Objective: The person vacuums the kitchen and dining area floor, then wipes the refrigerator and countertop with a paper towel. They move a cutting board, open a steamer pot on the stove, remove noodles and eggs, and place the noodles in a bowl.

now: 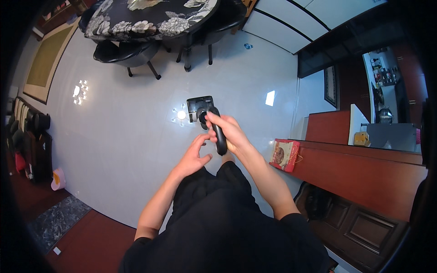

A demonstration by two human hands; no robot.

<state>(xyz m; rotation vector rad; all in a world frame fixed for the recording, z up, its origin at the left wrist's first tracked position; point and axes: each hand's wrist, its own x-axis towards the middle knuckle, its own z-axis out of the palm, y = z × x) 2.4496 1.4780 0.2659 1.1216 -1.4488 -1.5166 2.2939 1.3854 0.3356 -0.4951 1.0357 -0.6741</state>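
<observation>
My right hand [229,129] is wrapped around the black handle [221,141] of an upright floor cleaner. Seen from above, the cleaner's wide floor head [199,101] rests on the glossy pale floor in front of me. The body between handle and head is foreshortened and partly covered by my fingers. Close by on the left, my left hand [194,157] hovers with its thumb and fingers apart and nothing in it. Its fingertips are near the handle, but I see no grip on it.
Ahead stand a table with a floral cloth [141,28] and black chairs [124,53]. A small blue item [248,46] lies on the floor near white cabinets [278,25]. At right, a red box [285,155] sits on a wooden counter [355,170]. A pink potty-like container [58,179] stands left.
</observation>
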